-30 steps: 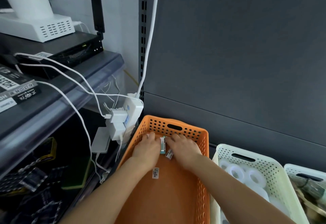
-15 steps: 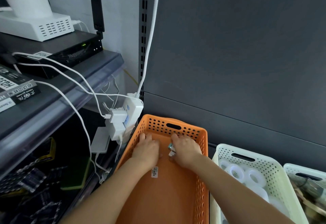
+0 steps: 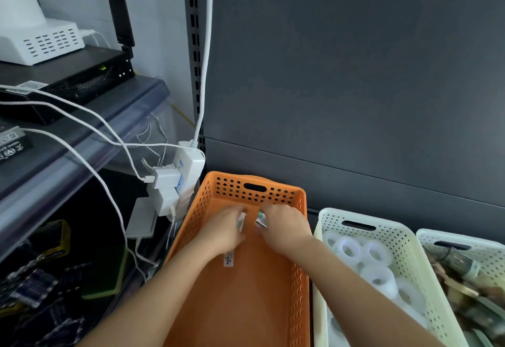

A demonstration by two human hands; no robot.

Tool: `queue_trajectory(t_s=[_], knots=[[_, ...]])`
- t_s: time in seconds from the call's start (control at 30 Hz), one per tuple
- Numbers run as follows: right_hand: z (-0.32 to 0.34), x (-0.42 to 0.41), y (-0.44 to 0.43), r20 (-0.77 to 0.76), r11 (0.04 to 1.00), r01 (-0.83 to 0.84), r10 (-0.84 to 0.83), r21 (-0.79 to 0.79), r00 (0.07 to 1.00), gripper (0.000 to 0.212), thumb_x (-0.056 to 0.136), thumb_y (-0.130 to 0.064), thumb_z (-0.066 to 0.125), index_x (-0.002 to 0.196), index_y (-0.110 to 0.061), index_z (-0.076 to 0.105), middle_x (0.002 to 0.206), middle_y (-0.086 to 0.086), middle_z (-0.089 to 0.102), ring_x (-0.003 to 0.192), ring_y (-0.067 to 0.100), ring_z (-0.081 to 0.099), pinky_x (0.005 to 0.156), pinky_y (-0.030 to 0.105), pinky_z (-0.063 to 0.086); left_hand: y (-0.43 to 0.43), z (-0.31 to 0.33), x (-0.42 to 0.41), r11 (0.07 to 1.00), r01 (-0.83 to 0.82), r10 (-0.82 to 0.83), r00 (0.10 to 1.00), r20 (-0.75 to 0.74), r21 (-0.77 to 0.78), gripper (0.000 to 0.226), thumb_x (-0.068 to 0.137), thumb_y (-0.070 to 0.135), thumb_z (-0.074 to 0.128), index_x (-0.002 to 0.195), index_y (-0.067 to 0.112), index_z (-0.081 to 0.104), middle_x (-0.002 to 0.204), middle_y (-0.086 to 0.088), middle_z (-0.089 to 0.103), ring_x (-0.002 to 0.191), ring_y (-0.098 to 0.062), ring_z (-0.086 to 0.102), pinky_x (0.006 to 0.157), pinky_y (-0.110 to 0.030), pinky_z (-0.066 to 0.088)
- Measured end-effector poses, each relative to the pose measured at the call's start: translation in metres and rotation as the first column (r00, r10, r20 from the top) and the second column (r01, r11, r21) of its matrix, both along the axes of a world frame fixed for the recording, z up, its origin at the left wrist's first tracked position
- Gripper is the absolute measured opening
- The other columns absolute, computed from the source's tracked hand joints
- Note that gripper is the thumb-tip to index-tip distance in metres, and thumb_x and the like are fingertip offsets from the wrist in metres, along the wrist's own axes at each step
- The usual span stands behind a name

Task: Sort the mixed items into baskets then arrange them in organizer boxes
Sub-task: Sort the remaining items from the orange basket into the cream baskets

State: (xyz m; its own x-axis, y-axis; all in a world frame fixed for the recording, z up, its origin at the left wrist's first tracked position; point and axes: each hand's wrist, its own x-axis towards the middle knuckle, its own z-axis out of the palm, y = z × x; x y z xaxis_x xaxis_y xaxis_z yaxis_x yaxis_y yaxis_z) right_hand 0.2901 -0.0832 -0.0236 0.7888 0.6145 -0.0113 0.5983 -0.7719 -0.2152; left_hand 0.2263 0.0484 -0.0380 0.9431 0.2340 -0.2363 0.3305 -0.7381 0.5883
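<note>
Lower centre: left hand (image 3: 222,230) and right hand (image 3: 285,228) sat close together at the far end of the orange basket (image 3: 299,278). Each gripped one item: left packet (image 3: 241,220) long axis up-frame, right packet (image 3: 261,219) just beside it, between the hands.

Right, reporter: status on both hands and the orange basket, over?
Left hand grips a small packet. Right hand pinches another packet. Both inside orange basket, far end. Nothing blocking.

Premises present as a shop or stockroom. Evidence: a dark grey shelving back panel (image 3: 355,73) with a slotted metal upright (image 3: 194,46), of retail-display type, and a perforated orange basket (image 3: 299,196) beside a cream basket (image 3: 325,217) stocked with many tape rolls (image 3: 378,252).
</note>
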Motion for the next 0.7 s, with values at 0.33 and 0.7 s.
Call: queue_trajectory(t_s=[0.33, 0.7], knots=[[0.041, -0.026, -0.092, 0.076, 0.816, 0.109, -0.183, 0.568, 0.980, 0.027, 0.090, -0.036, 0.059, 0.112, -0.022, 0.054, 0.097, -0.004, 0.064, 0.084, 0.018, 0.059, 0.064, 0.029, 0.040, -0.066, 0.055, -0.011, 0.947, -0.043, 0.159, 0.923, 0.349, -0.318, 0.061, 0.084, 0.017, 0.072, 0.134, 0.037, 0.043, 0.118, 0.010, 0.057, 0.077, -0.005, 0.067, 0.062, -0.027, 0.059], [0.051, -0.061, -0.282, 0.111, 0.816, 0.251, -0.356, 0.521, 0.928, 0.021, 0.094, -0.036, 0.051, 0.110, -0.022, 0.048, 0.085, -0.009, 0.049, 0.061, 0.012, 0.041, 0.053, 0.030, 0.029, -0.250, 0.074, -0.021, 0.950, 0.143, -0.002, 0.891, 0.455, -0.276, 0.059, 0.085, 0.022, 0.070, 0.135, 0.040, 0.043, 0.110, 0.015, 0.055, 0.077, -0.005, 0.064, 0.073, -0.032, 0.055]])
